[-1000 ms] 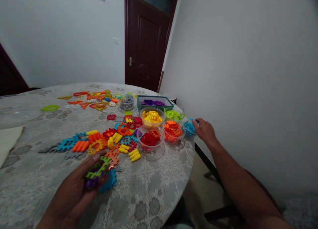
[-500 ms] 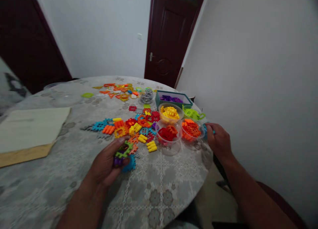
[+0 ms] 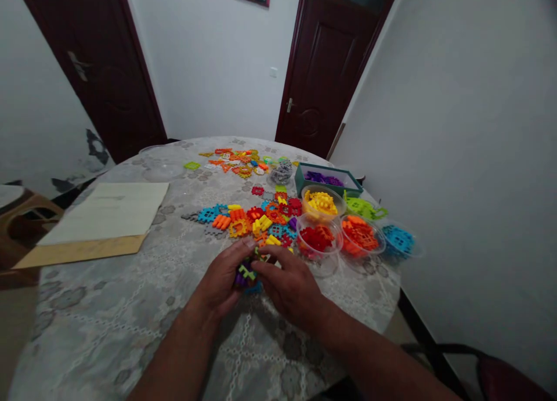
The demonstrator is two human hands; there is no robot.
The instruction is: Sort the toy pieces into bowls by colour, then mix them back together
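My left hand [image 3: 221, 276] is closed around a small bundle of toy building pieces, with a green piece [image 3: 247, 271] on top and purple pieces [image 3: 240, 280] beneath. My right hand [image 3: 291, 282] meets it from the right, its thumb and forefinger closed on the green piece's edge. Part of the bundle is hidden by the fingers. A blue toothed piece [image 3: 254, 288] shows just below the hands. Beyond them lie loose pieces, among them a yellow-orange square [image 3: 239, 228], orange ridged pieces [image 3: 221, 222] and yellow ridged pieces [image 3: 261, 223].
Clear bowls hold red [image 3: 317, 238], orange [image 3: 360, 234], yellow [image 3: 321, 203] and blue pieces [image 3: 398, 239] on the right. A green-rimmed box [image 3: 350, 187] has purple pieces inside. White paper [image 3: 104, 212] lies left on the round table. More pieces [image 3: 239, 160] are scattered far back.
My right hand has come from the blue pieces' bowl at the table's right edge to the bundle in my left hand. The view has turned slightly left.
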